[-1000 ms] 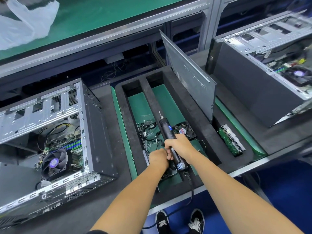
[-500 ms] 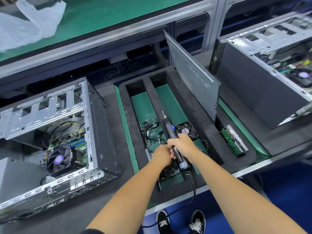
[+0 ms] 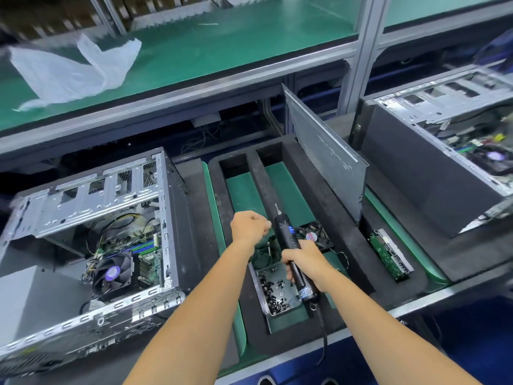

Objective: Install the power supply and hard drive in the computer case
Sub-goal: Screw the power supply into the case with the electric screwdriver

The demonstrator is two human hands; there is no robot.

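Right hand (image 3: 304,261) grasps electric screwdriver (image 3: 288,245), centre frame, above screw tray (image 3: 277,290). Left hand (image 3: 249,226) clenched beside its tip; contents untellable. Hard drive (image 3: 390,254) lower right.

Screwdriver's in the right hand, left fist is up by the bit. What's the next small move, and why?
Probably bring the left hand to the bit of the electric screwdriver and seat whatever it pinches, likely a screw from the screw tray; its contents are hidden. The right hand holds the tool bit-up, and the hard drive sits uninstalled in the foam slot.
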